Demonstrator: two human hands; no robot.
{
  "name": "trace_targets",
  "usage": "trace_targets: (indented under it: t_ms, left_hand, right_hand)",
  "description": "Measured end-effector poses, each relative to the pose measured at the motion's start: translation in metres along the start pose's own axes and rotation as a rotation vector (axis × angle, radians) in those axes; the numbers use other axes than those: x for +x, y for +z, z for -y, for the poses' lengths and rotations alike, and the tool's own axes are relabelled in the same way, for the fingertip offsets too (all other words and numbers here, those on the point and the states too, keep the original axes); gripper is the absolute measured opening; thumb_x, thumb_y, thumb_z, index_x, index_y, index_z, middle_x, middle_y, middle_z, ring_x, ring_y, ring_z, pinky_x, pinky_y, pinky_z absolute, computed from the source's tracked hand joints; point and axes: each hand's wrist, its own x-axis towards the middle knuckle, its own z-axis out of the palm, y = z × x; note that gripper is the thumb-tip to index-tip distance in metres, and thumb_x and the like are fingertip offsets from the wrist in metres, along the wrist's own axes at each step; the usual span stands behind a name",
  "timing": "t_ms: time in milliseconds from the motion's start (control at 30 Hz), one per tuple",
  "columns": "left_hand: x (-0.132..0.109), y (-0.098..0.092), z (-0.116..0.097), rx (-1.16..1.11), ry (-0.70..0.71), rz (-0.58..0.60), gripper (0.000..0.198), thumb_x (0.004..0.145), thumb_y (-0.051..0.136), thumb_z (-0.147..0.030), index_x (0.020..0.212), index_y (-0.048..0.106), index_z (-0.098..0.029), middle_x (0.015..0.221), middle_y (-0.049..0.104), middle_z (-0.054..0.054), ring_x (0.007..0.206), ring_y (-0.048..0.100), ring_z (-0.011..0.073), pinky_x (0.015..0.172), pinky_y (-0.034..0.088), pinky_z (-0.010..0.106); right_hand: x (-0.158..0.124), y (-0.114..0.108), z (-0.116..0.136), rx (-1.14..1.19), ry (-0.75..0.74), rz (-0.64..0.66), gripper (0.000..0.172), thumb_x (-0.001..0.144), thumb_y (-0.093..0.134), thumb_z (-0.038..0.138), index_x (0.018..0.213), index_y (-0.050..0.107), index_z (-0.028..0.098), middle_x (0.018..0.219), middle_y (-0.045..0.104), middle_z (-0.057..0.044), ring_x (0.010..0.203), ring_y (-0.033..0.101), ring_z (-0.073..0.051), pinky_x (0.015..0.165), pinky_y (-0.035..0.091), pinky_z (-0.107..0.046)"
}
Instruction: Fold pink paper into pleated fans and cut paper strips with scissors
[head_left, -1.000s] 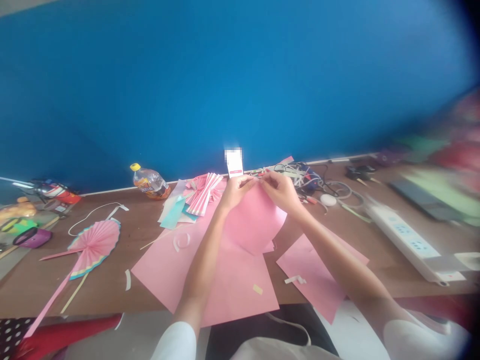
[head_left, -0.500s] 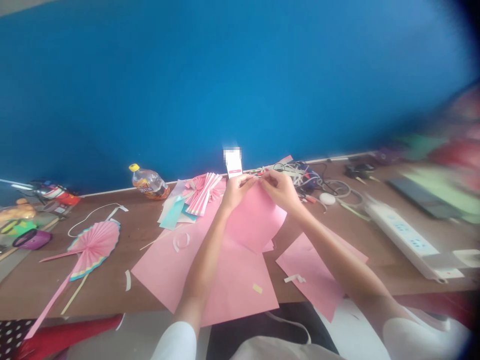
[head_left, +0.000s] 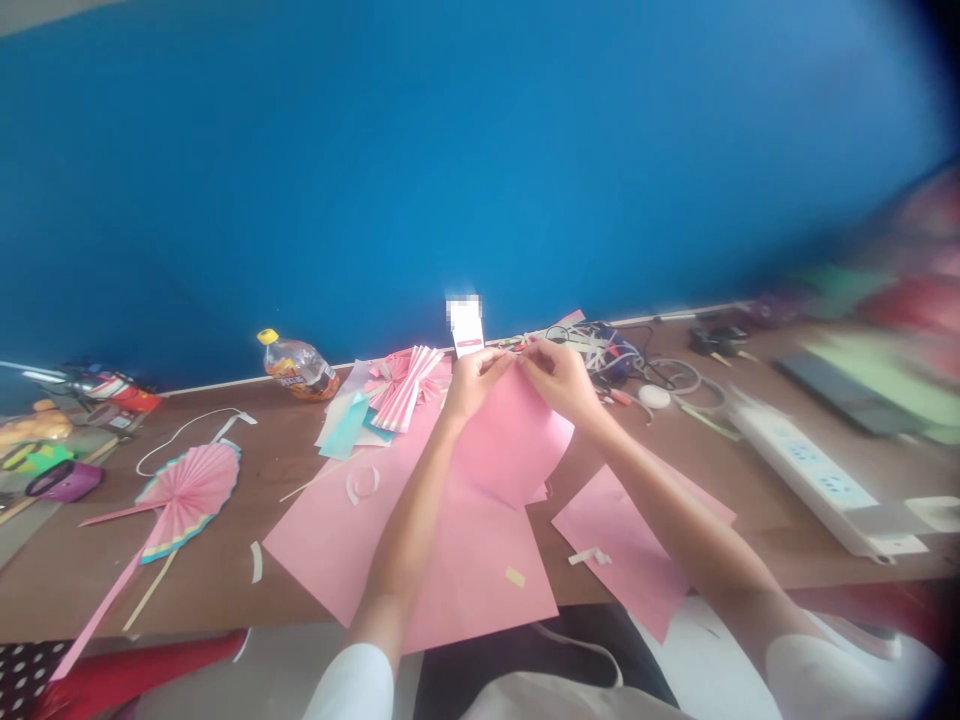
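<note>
Between my two hands hangs a sheet of pink paper [head_left: 510, 430], gripped along its far edge. My left hand [head_left: 476, 380] pinches that edge from the left, and my right hand [head_left: 559, 375] pinches it close by on the right; the fingertips nearly meet. Beneath lies a larger pink sheet [head_left: 480, 570] with a curl of white strip [head_left: 363, 484] and a small yellowish scrap [head_left: 515, 577] on it. Under my right forearm is another pink sheet [head_left: 615, 530], with white scraps [head_left: 590, 557] on top.
A pleated pink fan [head_left: 191, 490] lies left, a striped folded paper [head_left: 407, 388] behind my left hand. A bottle [head_left: 298, 367] and a phone [head_left: 469, 328] stand by the blue wall. Tangled cables [head_left: 611, 350] and a power strip [head_left: 806, 475] are on the right.
</note>
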Motion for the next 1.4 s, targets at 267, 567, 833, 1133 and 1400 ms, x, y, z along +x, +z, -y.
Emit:
trace_targets:
  t_ms: [267,567,833,1133,1400]
  left_hand:
    - [-0.001,0.002,0.0,0.069,0.054,-0.059,0.032,0.089,0.058,-0.042,0.097,0.074,-0.015,0.097,0.074,0.009,0.093,0.068,0.0224,0.084,0.05,0.031]
    - [0.003,-0.033,0.0,0.126,0.03,-0.307,0.031,0.087,0.058,-0.042,0.091,0.07,-0.013,0.079,0.071,0.004,0.076,0.065,0.0169,0.068,0.047,0.024]
    - [0.004,-0.04,-0.005,0.089,0.023,-0.325,0.032,0.086,0.059,-0.043,0.093,0.069,-0.013,0.087,0.073,0.006,0.083,0.066,0.0189,0.072,0.047,0.025]
    - [0.004,-0.041,-0.008,0.075,0.021,-0.32,0.031,0.087,0.059,-0.043,0.091,0.069,-0.015,0.087,0.072,0.005,0.084,0.065,0.0181,0.073,0.048,0.024]
    - [0.005,-0.041,-0.007,-0.025,-0.015,-0.337,0.034,0.085,0.061,-0.045,0.097,0.071,-0.014,0.1,0.073,0.008,0.099,0.066,0.0213,0.087,0.049,0.029]
  right_hand:
    - [0.003,-0.001,-0.004,-0.071,0.003,0.074,0.019,0.085,0.054,0.033,0.085,0.066,0.019,0.067,0.063,-0.001,0.059,0.05,-0.014,0.057,0.034,-0.027]
    - [0.009,-0.022,-0.007,-0.091,0.071,0.099,0.017,0.083,0.052,0.029,0.086,0.065,0.019,0.056,0.057,0.002,0.049,0.042,-0.012,0.051,0.029,-0.027]
    - [0.013,-0.035,-0.01,-0.006,0.096,0.143,0.022,0.085,0.055,0.039,0.082,0.063,0.019,0.061,0.062,-0.001,0.049,0.045,-0.012,0.051,0.032,-0.027]
    - [0.015,-0.036,-0.017,-0.109,0.091,0.155,0.024,0.085,0.058,0.042,0.081,0.065,0.02,0.069,0.06,-0.002,0.056,0.048,-0.014,0.055,0.034,-0.028]
    - [0.017,-0.032,-0.025,0.043,0.084,0.226,0.028,0.084,0.06,0.045,0.08,0.068,0.019,0.079,0.068,-0.004,0.069,0.056,-0.017,0.063,0.038,-0.029]
